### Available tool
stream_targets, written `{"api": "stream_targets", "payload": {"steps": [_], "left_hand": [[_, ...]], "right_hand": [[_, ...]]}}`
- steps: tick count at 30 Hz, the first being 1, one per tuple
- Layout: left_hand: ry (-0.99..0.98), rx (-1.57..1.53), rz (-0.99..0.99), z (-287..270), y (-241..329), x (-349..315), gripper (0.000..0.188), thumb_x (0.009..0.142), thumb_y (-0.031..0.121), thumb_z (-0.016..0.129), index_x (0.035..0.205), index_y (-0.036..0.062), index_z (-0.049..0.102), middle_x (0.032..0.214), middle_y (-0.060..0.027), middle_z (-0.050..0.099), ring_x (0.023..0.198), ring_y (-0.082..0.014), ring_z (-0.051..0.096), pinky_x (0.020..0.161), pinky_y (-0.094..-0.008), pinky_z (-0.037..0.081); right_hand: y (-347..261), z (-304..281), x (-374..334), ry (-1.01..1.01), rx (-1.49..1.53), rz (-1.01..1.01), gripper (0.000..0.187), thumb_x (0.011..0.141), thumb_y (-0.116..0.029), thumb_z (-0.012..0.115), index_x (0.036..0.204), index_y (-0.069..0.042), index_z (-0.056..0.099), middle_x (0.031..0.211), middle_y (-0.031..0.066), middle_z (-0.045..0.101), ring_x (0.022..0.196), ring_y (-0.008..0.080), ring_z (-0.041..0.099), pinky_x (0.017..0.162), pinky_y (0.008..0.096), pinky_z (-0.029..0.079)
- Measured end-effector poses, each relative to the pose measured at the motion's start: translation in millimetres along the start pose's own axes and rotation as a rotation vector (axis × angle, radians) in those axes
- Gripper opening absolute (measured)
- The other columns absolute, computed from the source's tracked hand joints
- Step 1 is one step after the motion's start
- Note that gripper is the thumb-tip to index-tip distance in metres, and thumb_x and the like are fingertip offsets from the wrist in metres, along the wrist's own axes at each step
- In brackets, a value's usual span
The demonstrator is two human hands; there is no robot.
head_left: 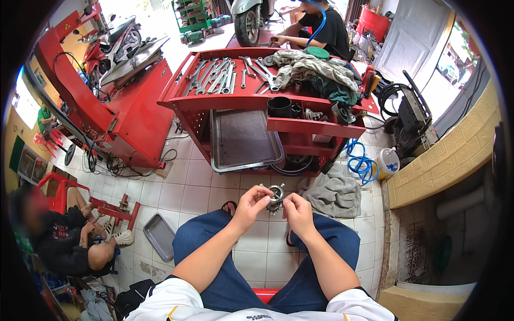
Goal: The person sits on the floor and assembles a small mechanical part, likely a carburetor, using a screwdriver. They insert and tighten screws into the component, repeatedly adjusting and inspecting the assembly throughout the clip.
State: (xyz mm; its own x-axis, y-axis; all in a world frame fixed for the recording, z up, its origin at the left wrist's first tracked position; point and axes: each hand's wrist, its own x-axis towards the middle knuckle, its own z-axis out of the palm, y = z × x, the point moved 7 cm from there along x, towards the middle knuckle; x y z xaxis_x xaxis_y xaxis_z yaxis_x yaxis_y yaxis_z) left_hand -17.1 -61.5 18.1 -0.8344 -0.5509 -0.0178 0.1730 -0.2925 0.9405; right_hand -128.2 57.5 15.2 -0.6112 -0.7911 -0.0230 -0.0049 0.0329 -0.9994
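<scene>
Between my knees, above the tiled floor, I hold a small ring-shaped metal part (277, 193) with a round opening and several lugs sticking out from its rim. The thumb and fingers of my left hand (251, 207) close on its left side, with the fingertips near the opening. On the opposite side, my right hand (298, 214) pinches the lower right rim. My fingers cover parts of both edges, and whether a smaller piece sits in the opening is too small to tell.
Ahead stands a red tool cart (241, 101) with wrenches (217, 75), rags (316, 69) and a metal tray (243, 140). A grey cloth (332, 192) lies right on the floor, a shallow tray (159, 236) left. One person (69, 241) sits left; another (326, 29) works beyond the cart.
</scene>
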Motion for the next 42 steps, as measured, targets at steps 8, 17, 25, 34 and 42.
{"api": "stream_targets", "payload": {"steps": [8,17,25,34,42], "left_hand": [[0.333,0.013,-0.165,-37.7,-38.6,4.2,0.037,0.087,0.004,0.072,0.109,0.0064,0.042,0.087,-0.0010,0.056,0.079,-0.0066,0.055,0.069,-0.0228,0.045],[0.330,0.212,-0.211,-38.9,-31.4,4.9,0.031,0.084,0.004,0.071,0.102,0.0051,0.046,0.080,0.0010,0.054,0.070,-0.0058,0.049,0.059,-0.0228,0.039],[0.338,0.216,-0.213,-38.5,-34.2,4.3,0.031,0.089,0.009,0.075,0.103,0.0049,0.048,0.076,0.0022,0.053,0.068,-0.0047,0.048,0.058,-0.0224,0.038],[0.269,0.233,-0.257,-41.9,-34.5,7.6,0.032,0.088,0.006,0.075,0.105,0.0047,0.048,0.083,0.0022,0.053,0.073,-0.0051,0.049,0.064,-0.0218,0.040],[0.243,0.369,-0.293,-37.1,-25.4,6.2,0.029,0.090,0.012,0.075,0.103,0.0063,0.049,0.079,0.0040,0.051,0.071,-0.0051,0.046,0.063,-0.0223,0.039]], "right_hand": [[11.3,23.7,-1.5,-0.024,-0.253,0.007,0.022,0.094,-0.017,0.061,0.081,0.002,0.062,0.060,0.0103,0.064,0.055,0.0173,0.063,0.054,0.0329,0.048],[10.3,29.2,-2.4,-0.029,-0.358,0.016,0.024,0.095,-0.020,0.061,0.084,0.002,0.065,0.062,0.0111,0.066,0.056,0.0195,0.066,0.056,0.0340,0.049],[8.8,30.3,-3.9,-0.041,-0.314,0.043,0.026,0.096,-0.020,0.061,0.084,0.003,0.064,0.064,0.0107,0.068,0.058,0.0163,0.067,0.056,0.0315,0.050],[23.1,30.9,-1.5,-0.142,-0.329,0.090,0.027,0.098,-0.022,0.059,0.085,0.001,0.063,0.067,0.0078,0.069,0.060,0.0142,0.067,0.057,0.0299,0.051],[15.0,29.2,-2.9,-0.164,-0.365,0.092,0.028,0.097,-0.023,0.059,0.083,0.000,0.064,0.065,0.0081,0.069,0.058,0.0149,0.065,0.056,0.0311,0.050]]}}
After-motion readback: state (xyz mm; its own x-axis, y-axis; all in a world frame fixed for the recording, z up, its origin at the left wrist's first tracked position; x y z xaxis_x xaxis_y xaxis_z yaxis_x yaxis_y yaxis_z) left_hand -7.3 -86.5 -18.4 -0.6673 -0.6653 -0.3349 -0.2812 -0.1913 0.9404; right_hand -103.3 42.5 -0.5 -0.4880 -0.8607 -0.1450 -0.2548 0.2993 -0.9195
